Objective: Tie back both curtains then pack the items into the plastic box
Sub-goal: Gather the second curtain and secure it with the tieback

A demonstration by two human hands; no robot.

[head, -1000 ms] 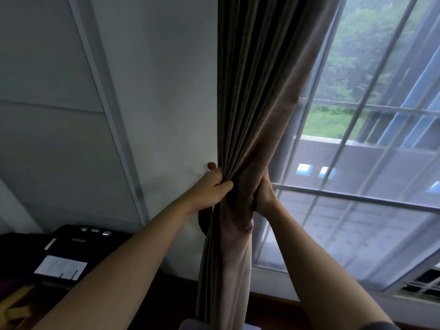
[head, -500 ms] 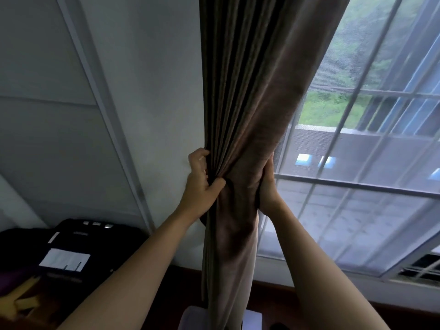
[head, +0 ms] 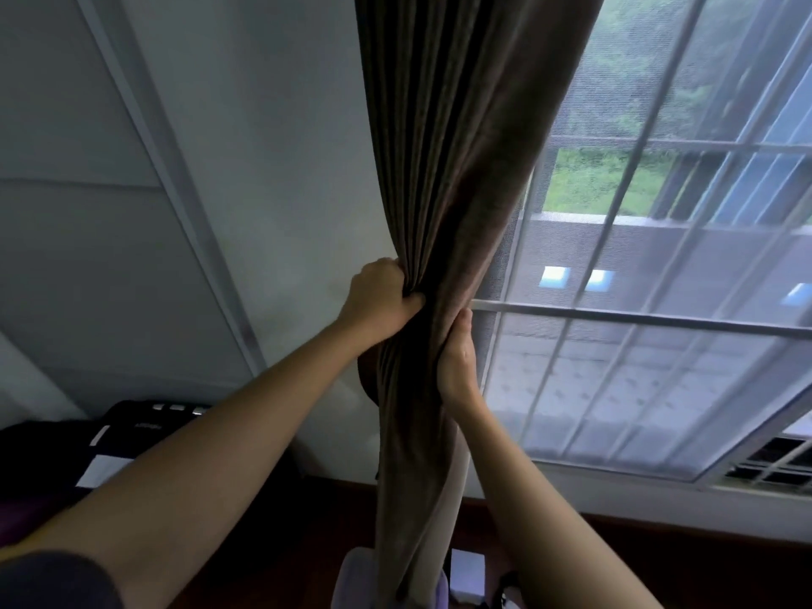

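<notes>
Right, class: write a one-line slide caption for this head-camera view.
Both hands, left hand and right hand, bunch the brown curtain beside the window.

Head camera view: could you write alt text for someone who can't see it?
Two bare hands, left hand and right hand, bunch a brown curtain together beside a barred window. A white wall lies to the left.

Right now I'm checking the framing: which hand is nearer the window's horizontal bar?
Right. The right hand grips the curtain on its window side, its thumb just below the bar. The left hand grips the wall side, farther off.
</notes>
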